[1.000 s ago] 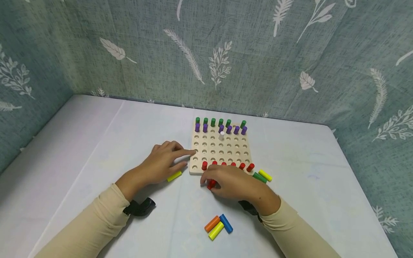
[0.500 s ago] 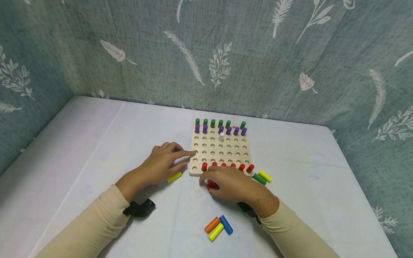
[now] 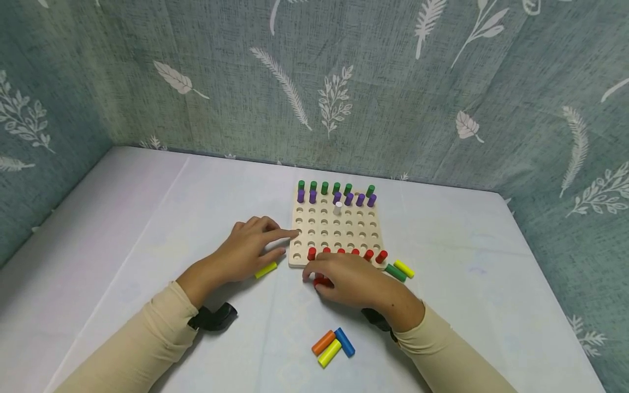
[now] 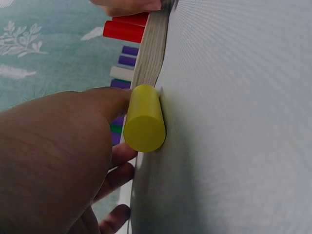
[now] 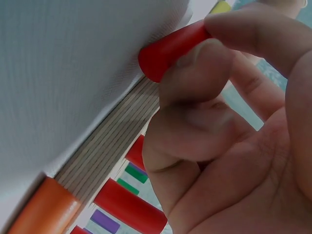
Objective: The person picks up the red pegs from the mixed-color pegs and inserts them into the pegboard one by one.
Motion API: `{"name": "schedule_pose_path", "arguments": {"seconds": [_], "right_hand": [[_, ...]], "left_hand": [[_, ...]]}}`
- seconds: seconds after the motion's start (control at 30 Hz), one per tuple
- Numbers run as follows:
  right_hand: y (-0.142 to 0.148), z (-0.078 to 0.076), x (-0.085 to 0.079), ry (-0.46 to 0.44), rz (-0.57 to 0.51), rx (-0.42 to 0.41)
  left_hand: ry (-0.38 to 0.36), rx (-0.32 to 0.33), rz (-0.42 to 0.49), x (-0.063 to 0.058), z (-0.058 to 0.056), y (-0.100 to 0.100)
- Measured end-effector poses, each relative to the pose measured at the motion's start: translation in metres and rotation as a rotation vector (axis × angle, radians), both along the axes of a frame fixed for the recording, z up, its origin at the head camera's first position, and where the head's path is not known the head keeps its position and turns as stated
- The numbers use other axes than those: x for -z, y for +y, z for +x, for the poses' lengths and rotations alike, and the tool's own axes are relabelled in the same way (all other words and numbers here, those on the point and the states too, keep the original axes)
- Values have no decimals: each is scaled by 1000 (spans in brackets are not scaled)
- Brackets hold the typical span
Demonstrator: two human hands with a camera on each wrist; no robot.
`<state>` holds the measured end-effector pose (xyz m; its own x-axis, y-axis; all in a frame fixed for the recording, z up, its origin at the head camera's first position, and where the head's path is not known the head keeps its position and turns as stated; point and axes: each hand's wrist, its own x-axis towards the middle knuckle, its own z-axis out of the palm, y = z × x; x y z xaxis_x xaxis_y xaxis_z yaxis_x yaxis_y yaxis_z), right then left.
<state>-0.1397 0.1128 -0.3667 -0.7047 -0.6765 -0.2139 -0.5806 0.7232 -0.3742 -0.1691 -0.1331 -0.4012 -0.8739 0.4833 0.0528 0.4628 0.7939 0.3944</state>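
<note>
A wooden pegboard (image 3: 297, 265) with rows of round holes lies on the white table. My left hand (image 3: 245, 245) rests at its left side, the straight index finger touching the board's edge. Close by the left thumb lies a yellow peg (image 4: 145, 119), which the hand does not grip. At the board's front edge my right hand (image 3: 356, 281) pinches a red peg (image 5: 173, 48) between thumb and fingers. A row of red pegs (image 3: 381, 256) stands along the near side, partly hidden behind the right hand.
Green pegs (image 3: 325, 188) and purple pegs (image 3: 348, 198) stand in the far rows, with a white peg (image 3: 337, 208) before them. A green peg (image 3: 395, 273) and a yellow peg (image 3: 404, 268) lie to the right. Nearer are orange (image 3: 323, 343), yellow (image 3: 329, 353) and blue (image 3: 345, 342) pegs.
The red peg has turned to lie flatter in my right hand's fingers, and that hand has shifted slightly left. My left hand stays where it was.
</note>
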Motion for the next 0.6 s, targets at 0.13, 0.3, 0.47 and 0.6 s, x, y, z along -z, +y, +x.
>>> {"name": "schedule_pose_path", "arguments": {"seconds": [0.13, 0.3, 0.47, 0.6], "right_hand": [[0, 1, 0, 35, -25, -13], [0, 2, 0, 34, -51, -17], [0, 1, 1, 55, -63, -24], [0, 1, 2, 65, -64, -24]], "left_hand": [[11, -1, -1, 0, -1, 0], [-4, 3, -2, 1, 0, 0], [10, 4, -2, 1, 0, 0], [6, 5, 2, 1, 0, 0]]}}
